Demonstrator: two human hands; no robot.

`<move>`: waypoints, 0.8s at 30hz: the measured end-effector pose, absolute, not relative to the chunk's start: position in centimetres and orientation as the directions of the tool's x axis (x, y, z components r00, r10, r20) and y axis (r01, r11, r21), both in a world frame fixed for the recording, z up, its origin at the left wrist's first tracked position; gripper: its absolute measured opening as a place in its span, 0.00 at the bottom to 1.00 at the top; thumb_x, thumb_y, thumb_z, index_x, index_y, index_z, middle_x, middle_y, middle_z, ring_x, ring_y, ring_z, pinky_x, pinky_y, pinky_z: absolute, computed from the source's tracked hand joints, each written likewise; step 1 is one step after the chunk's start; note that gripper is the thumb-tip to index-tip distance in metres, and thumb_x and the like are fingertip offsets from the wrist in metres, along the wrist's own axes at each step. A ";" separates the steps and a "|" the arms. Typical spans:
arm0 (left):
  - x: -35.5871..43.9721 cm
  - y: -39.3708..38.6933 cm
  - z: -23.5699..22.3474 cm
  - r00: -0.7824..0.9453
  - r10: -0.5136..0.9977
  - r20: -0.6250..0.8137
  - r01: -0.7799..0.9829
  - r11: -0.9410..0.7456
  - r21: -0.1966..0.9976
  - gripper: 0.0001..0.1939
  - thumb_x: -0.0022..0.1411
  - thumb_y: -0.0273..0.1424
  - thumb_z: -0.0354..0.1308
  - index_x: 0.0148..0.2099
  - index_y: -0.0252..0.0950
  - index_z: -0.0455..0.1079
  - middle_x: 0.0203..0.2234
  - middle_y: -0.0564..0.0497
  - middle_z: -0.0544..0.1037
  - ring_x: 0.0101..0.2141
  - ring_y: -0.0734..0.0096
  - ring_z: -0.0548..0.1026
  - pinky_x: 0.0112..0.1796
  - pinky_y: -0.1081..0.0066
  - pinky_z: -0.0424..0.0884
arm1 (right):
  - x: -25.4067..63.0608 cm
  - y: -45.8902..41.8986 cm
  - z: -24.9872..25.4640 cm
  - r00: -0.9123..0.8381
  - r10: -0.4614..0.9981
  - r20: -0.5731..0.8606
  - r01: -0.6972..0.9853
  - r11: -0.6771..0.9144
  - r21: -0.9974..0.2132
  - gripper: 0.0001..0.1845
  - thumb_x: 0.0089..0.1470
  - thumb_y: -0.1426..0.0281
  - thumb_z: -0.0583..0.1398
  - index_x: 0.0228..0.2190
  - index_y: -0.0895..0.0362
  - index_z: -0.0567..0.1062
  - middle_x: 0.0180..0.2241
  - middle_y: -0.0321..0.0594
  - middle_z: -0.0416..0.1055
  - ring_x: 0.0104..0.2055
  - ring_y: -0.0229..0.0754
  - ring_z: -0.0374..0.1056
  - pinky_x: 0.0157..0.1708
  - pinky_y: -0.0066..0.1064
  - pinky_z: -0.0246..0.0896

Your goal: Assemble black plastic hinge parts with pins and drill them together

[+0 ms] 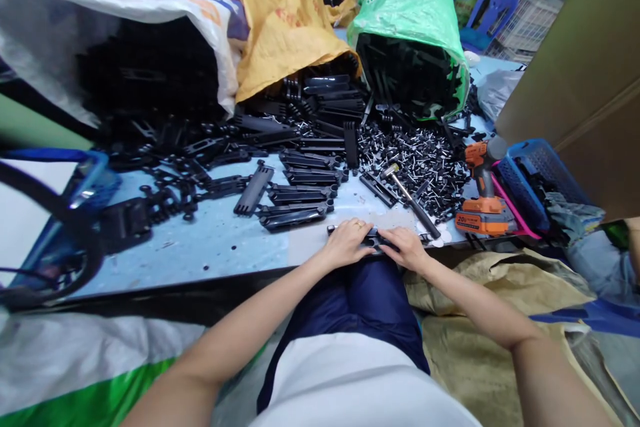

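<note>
At the table's front edge, my left hand point(350, 241) and my right hand point(404, 247) both grip a long black plastic part point(373, 240), which lies crosswise between them. Fingers cover most of it, so its full shape is hidden. A hammer point(411, 201) with a dark handle rests just beyond my right hand. Two slim black bars point(378, 190) lie left of its head. Beyond my left hand sits a row of folded black arm-like assemblies point(297, 195), with a flat slotted black piece point(254, 189) beside them.
Loose screws and small black parts point(413, 153) are heaped mid-table. White point(227, 60), yellow point(290, 20) and green point(410, 7) sacks spill black parts at the back. An orange cordless drill point(484, 190) and a blue basket point(545, 160) stand right. A black cable point(75, 220) loops at left.
</note>
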State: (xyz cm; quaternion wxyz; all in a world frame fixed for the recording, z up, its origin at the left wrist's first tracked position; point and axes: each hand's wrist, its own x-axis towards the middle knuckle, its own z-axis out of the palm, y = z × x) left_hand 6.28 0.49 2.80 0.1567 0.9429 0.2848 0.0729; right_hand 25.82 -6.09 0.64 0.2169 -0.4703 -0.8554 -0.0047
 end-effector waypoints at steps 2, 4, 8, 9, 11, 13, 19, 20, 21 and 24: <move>6.3 0.2 2.8 0.806 0.591 0.033 0.553 -0.772 0.313 0.24 0.56 0.43 0.55 0.48 0.32 0.64 0.37 0.43 0.74 0.40 0.59 0.70 0.40 0.65 0.66 | 26.2 -5.5 1.1 -0.550 0.763 0.340 0.757 0.627 -0.181 0.20 0.60 0.62 0.48 0.50 0.59 0.65 0.32 0.43 0.72 0.34 0.40 0.67 0.33 0.31 0.62; 6.0 -0.2 3.0 0.800 0.599 0.045 0.567 -0.778 0.271 0.24 0.57 0.43 0.54 0.50 0.30 0.63 0.38 0.42 0.74 0.41 0.59 0.70 0.40 0.65 0.65 | 26.8 -5.0 1.9 -0.611 0.727 0.312 0.729 0.671 -0.136 0.21 0.60 0.60 0.48 0.48 0.60 0.66 0.34 0.44 0.72 0.35 0.40 0.67 0.33 0.30 0.61; 5.5 -0.6 3.3 0.835 0.544 0.082 0.534 -0.838 0.117 0.25 0.61 0.40 0.50 0.53 0.25 0.60 0.38 0.39 0.74 0.39 0.60 0.71 0.37 0.66 0.65 | 28.1 -4.8 2.6 -0.531 0.800 0.281 0.840 0.539 0.052 0.27 0.56 0.51 0.48 0.35 0.62 0.72 0.29 0.47 0.71 0.32 0.42 0.65 0.29 0.31 0.57; 5.3 -0.5 3.2 0.836 0.541 0.089 0.535 -0.841 0.080 0.24 0.62 0.40 0.49 0.53 0.25 0.61 0.36 0.39 0.75 0.38 0.60 0.71 0.35 0.66 0.64 | 28.3 -4.7 2.5 -0.516 0.813 0.270 0.854 0.512 0.092 0.28 0.55 0.49 0.48 0.29 0.61 0.72 0.25 0.45 0.69 0.29 0.41 0.64 0.27 0.30 0.54; 4.9 -0.1 3.0 0.830 0.545 0.118 0.544 -0.838 0.043 0.21 0.63 0.39 0.47 0.47 0.25 0.66 0.31 0.40 0.75 0.34 0.62 0.72 0.32 0.68 0.64 | 28.3 -4.7 2.5 -0.536 0.807 0.247 0.844 0.520 0.133 0.30 0.54 0.47 0.48 0.20 0.59 0.70 0.18 0.41 0.64 0.23 0.38 0.61 0.23 0.29 0.49; 4.3 0.2 2.9 0.825 0.529 0.197 0.528 -0.847 0.061 0.21 0.65 0.40 0.42 0.35 0.29 0.69 0.24 0.44 0.74 0.28 0.65 0.72 0.28 0.70 0.62 | 27.9 -4.9 3.0 -0.598 0.758 0.260 0.799 0.589 0.122 0.32 0.54 0.46 0.46 0.17 0.58 0.67 0.16 0.38 0.60 0.20 0.36 0.57 0.21 0.29 0.45; 1.1 -3.1 6.7 0.689 0.405 0.601 0.256 -0.912 0.321 0.27 0.67 0.40 0.31 0.22 0.36 0.60 0.12 0.53 0.66 0.16 0.75 0.63 0.19 0.73 0.55 | 24.5 -7.2 9.2 -0.742 0.551 0.381 0.540 0.829 -0.146 0.32 0.54 0.45 0.44 0.14 0.57 0.61 0.13 0.32 0.53 0.16 0.33 0.50 0.18 0.29 0.40; 0.7 -4.3 7.8 0.667 0.415 0.619 0.193 -0.898 0.395 0.27 0.67 0.40 0.30 0.23 0.36 0.60 0.12 0.53 0.65 0.16 0.75 0.62 0.19 0.73 0.55 | 23.8 -7.7 10.3 -0.757 0.519 0.397 0.473 0.854 -0.216 0.32 0.52 0.44 0.45 0.14 0.56 0.59 0.13 0.31 0.52 0.16 0.33 0.49 0.18 0.29 0.39; 0.3 -5.4 8.9 0.646 0.426 0.634 0.117 -0.876 0.469 0.27 0.67 0.40 0.29 0.23 0.36 0.59 0.12 0.54 0.64 0.16 0.75 0.61 0.18 0.73 0.54 | 23.1 -8.3 11.1 -0.765 0.491 0.417 0.403 0.870 -0.285 0.32 0.50 0.42 0.46 0.13 0.56 0.58 0.13 0.30 0.51 0.15 0.32 0.48 0.17 0.29 0.39; 0.0 -8.3 11.1 0.575 0.525 0.628 -0.039 -0.749 0.662 0.27 0.66 0.42 0.26 0.24 0.37 0.58 0.12 0.54 0.62 0.15 0.76 0.60 0.17 0.72 0.53 | 20.4 -9.6 11.2 -0.736 0.458 0.498 0.203 0.852 -0.483 0.31 0.49 0.41 0.47 0.14 0.55 0.58 0.13 0.30 0.50 0.15 0.32 0.49 0.17 0.29 0.41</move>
